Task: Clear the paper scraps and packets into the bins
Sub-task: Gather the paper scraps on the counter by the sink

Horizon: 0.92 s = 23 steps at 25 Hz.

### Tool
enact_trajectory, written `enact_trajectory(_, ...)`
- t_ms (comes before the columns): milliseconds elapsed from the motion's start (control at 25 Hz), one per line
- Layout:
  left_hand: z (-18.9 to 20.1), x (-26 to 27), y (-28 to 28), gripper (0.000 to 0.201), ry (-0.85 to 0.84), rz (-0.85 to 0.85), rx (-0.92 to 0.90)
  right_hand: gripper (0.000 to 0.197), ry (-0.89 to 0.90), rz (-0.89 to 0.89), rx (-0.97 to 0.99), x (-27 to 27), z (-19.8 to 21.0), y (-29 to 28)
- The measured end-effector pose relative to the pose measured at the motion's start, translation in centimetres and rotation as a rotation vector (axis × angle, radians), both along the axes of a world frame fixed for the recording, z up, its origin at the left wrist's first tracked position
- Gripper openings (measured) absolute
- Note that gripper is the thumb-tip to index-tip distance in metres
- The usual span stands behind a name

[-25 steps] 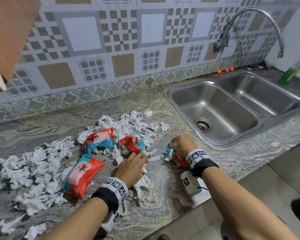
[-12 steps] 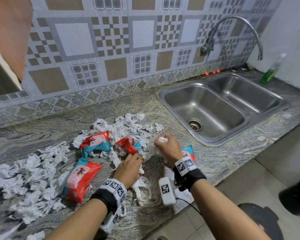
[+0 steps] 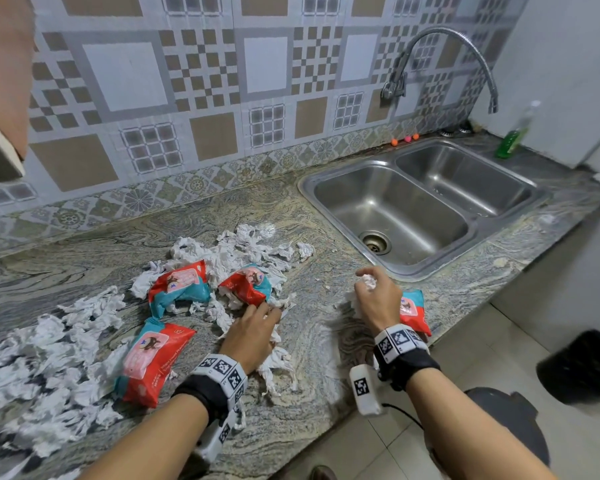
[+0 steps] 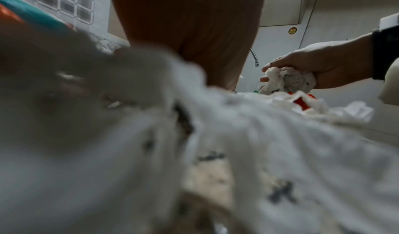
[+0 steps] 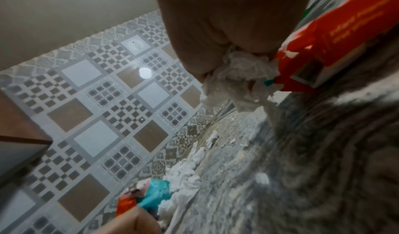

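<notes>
Gathering step: right hand clutches a crumpled white paper wad; left hand curls into loose white paper scraps near the marbled stone worktop's front edge. Next, probably carry both to a bin.

Blurred white paper scraps fill the frame right under the left hand, whose palm rises just above them. Off to its right, the right hand curls around a crumpled paper wad. Directly beneath that wad, a red packet pokes out among more scraps. A teal packet edge shows at far left.
</notes>
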State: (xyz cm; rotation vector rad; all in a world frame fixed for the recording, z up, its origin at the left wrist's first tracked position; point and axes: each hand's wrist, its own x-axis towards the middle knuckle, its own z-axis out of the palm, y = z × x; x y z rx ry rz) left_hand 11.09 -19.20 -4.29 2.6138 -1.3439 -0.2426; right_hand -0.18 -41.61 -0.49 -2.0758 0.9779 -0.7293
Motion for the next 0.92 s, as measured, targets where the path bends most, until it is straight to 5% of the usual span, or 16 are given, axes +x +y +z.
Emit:
enact_trajectory(80, -0.1, -0.1, 0.0, 0.058, 0.004, 0.003, 0.005, 0.022, 0.073, 0.157, 0.009, 0.7, -1.5, 0.6)
enact_trajectory(240, 0.0, -0.4, 0.1, 0.061, -0.008, 0.001, 0.003, 0.030, 0.538, 0.473, -0.183, 1.7, -5.4, 3.4)
enact_trajectory(360, -0.1, -0.4, 0.1, 0.063, -0.024, -0.003, 0.010, 0.041, 0.477, 0.677, -0.233, 0.8, -5.2, 4.9)
enact_trajectory(440, -0.2, -0.3, 0.1, 0.064, -0.024, -0.015, 0.019, 0.027, 0.378, 0.757, -0.324, 0.2, -4.6, 5.0)
enact_trajectory(520, -0.3, -0.2, 0.3, 0.065, -0.012, -0.023, 0.010, 0.028, 0.353, 0.721, -0.313, 0.2, -4.3, 4.4)
enact_trajectory(720, 0.0, -0.1, 1.2, 0.063, 0.001, 0.009, -0.046, 0.064, 0.275, 0.399, -0.141, 3.1, -3.6, 1.8)
enact_trajectory(920, -0.3, 0.3, 2.3, 0.053, 0.008, 0.154, -0.153, 0.040, 0.421, 0.638, -0.324, 5.3, -4.1, 1.0)
